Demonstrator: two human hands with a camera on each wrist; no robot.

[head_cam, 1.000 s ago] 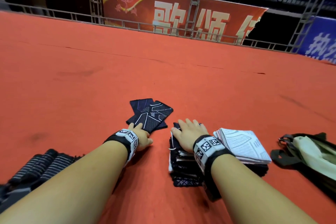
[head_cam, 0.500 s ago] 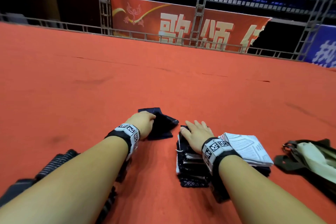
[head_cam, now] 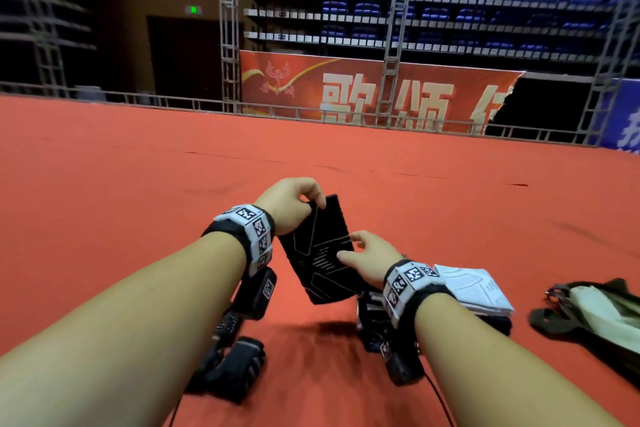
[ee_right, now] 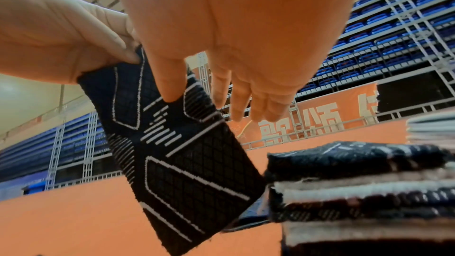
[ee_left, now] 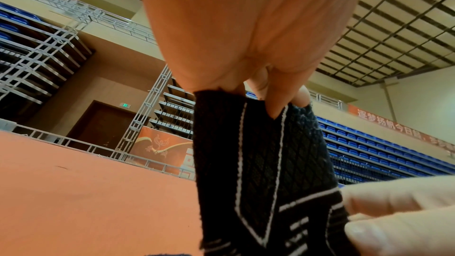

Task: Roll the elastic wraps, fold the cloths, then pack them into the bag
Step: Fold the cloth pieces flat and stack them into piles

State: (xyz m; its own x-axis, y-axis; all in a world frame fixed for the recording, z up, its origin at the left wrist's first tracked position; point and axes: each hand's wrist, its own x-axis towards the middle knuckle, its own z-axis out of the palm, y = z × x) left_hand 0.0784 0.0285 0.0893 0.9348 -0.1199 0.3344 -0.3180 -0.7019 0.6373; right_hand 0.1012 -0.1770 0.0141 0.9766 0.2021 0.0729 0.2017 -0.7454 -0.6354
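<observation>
Far left, down by my left forearm, there's a bunch of dark rolled elastic wraps (head_cam: 239, 362) sitting on the red carpet (head_cam: 104, 201), kind of blurry from up here so I can't count them.

Next over, my left hand (head_cam: 287, 201) is up off the floor, pinching the top edge of a folded black cloth (head_cam: 317, 250) with white line patterns on it. From the left wrist cam you can see my fingertips (ee_left: 273, 104) curled over that top edge (ee_left: 261, 163), thumb side clamped behind it. The cloth hangs down from that pinch, tilted, bottom corner angled toward the stack on my right.

My right hand (head_cam: 370, 253) is right up against the cloth's right edge, about halfway down. Fingers are pretty much straight and relaxed, thumb laid on the front face (ee_right: 172, 92), the rest spread out behind it. Not actually gripping anything, more like just touching it.

Below my right wrist is the stack of folded cloths (head_cam: 375, 326) on the carpet, dark ones with light layers between; in the right wrist view (ee_right: 357, 182) the hanging cloth's lower corner (ee_right: 197, 172) is just beside it. A white patterned folded cloth (head_cam: 474, 288) sits on top of the pile's right part.

Far right, well apart from the stack, the dark bag (head_cam: 588, 315) lies open on the carpet with something pale green-white inside.
</observation>
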